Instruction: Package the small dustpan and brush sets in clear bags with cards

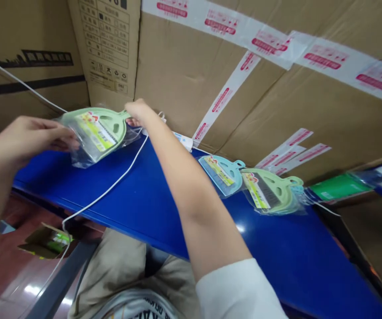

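A pale green mini dustpan (117, 126) in a clear plastic bag, with a yellow-green label, is held above the left part of the blue table. My right hand (138, 113) reaches across and grips its handle end. At the other side, the fingers of my left hand (49, 135) are pressed together at the wide edge of the bag (82, 155); the fingertips are slightly blurred. Farther right on the table lie a bagged light blue dustpan (225, 170) and several bagged green dustpans (279, 190) that overlap, labels facing up.
Large cardboard boxes (191, 71) with printed tape wall off the back of the blue table (164, 212). A white cord (111, 188) crosses the tabletop and hangs over its front edge. A green package (340, 186) sits far right. On the floor stands an open carton (44, 241).
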Demonstrator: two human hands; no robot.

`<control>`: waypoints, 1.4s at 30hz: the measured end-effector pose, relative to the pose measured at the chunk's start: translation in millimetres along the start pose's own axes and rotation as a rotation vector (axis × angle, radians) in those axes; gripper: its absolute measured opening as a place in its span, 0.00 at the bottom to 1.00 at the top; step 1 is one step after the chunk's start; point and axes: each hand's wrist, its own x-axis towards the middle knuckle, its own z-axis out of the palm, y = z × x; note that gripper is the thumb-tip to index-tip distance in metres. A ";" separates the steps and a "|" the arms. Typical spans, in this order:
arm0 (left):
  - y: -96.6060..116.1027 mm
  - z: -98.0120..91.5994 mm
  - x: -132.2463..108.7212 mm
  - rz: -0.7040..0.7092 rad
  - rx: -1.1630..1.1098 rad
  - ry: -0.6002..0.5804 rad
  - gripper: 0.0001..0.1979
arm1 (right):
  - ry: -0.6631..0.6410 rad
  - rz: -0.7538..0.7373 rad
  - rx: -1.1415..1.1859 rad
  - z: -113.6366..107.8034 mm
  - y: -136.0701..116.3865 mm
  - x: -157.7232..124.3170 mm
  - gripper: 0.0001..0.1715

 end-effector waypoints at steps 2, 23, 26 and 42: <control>-15.5 -3.0 5.3 -0.031 -0.004 -0.060 0.13 | -0.011 0.103 -0.289 20.8 -4.2 6.8 0.09; 11.2 17.5 4.2 -0.083 0.534 -0.173 0.08 | 0.380 -0.464 -0.726 -208.9 0.7 -169.9 0.04; 38.1 31.1 -25.5 0.171 0.980 -0.110 0.09 | 0.679 -0.120 -0.718 -255.7 35.3 -210.6 0.11; 45.0 268.5 -80.8 1.107 0.871 -0.672 0.21 | 0.557 0.357 -1.181 -273.0 110.0 -228.0 0.18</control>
